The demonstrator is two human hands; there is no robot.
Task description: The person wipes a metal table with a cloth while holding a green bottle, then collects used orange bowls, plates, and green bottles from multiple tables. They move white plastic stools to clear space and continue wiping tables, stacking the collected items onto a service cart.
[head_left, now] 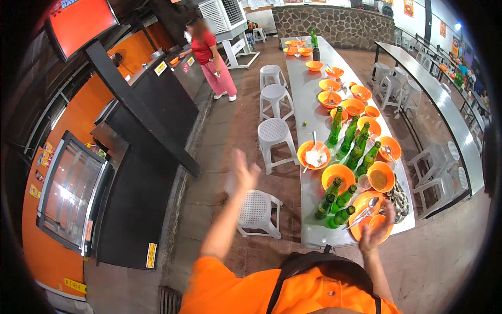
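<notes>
Spread fingers and no object between them: I read this state on the right hand (pixel 377 230) and on the left hand (pixel 244 170), the latter blurred. The right hand is at the near end of the grey table (pixel 311 233), in front of the right edge of an orange plate (pixel 362 201); I cannot tell whether it touches the rim. The left hand is raised to the left of the table, and in my view it is just above a white stool (pixel 256 206).

The plate carries a spoon and fork (pixel 366 213) and a smaller orange bowl. Just to its left, a cluster of green bottles (pixel 342 217) stands on the table; to its right lies a grey mottled bundle (pixel 400 201), which I cannot identify.

Step in hand, by my judgement: a free-hand phase, with neither hand loaded. Next move: any take-up of the plate calls for the right hand to close on its rim, the left hand to cross to the table for support, and the plate to be kept level so that the cutlery does not slide. Maintain clearance from the bottles.

Beyond the plate, I note a bowl of brown liquid (pixel 384 166), a drinking glass (pixel 364 181) and a bowl with white tissue (pixel 304 152). Further along are taller-looking bottles (pixel 357 150) and more orange bowls (pixel 353 107). At the far left, a person in a red top (pixel 204 51) stands beside a dark counter (pixel 162 94). A stone wall (pixel 334 26) closes the far end.
</notes>
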